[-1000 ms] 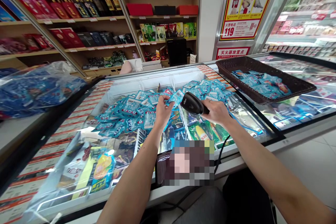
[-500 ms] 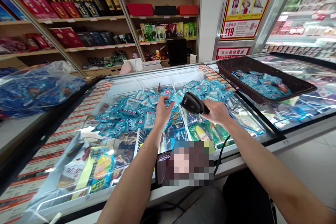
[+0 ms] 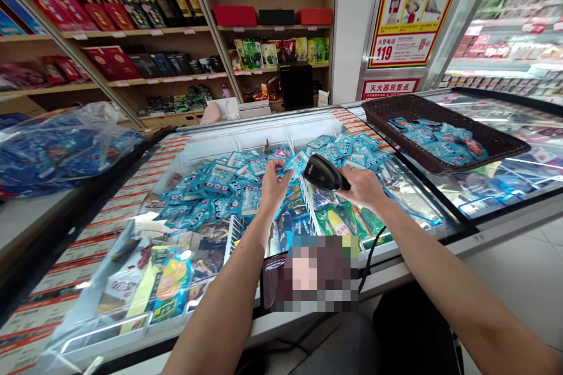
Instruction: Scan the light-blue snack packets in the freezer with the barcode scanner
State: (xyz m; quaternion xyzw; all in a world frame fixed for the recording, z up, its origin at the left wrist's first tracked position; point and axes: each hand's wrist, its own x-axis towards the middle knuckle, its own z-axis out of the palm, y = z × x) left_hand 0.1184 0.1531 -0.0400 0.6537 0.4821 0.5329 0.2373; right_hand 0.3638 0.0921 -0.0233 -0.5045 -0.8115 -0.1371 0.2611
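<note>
Between thumb and fingers, my left hand point(image 3: 276, 181) pinches a small blue packet point(image 3: 296, 163), its pale barcode patch turned up. My right hand point(image 3: 361, 186) is wrapped round the handle of a black barcode scanner point(image 3: 324, 174), whose head points left at the packet, very close to it. From the scanner a black cable point(image 3: 372, 258) runs down past the freezer's front edge. Many more blue packets point(image 3: 220, 179) lie heaped on the glass top around and beyond my hands. Part of the heap is hidden behind my left hand and the scanner.
A brown woven basket point(image 3: 444, 129) with several blue packets stands at the right on the freezer point(image 3: 281, 319). At the left lies a clear plastic bag point(image 3: 65, 143) of blue packs. A dark-edged tablet or phone point(image 3: 273, 281) rests near the front edge. Stocked shelves point(image 3: 145, 32) stand behind.
</note>
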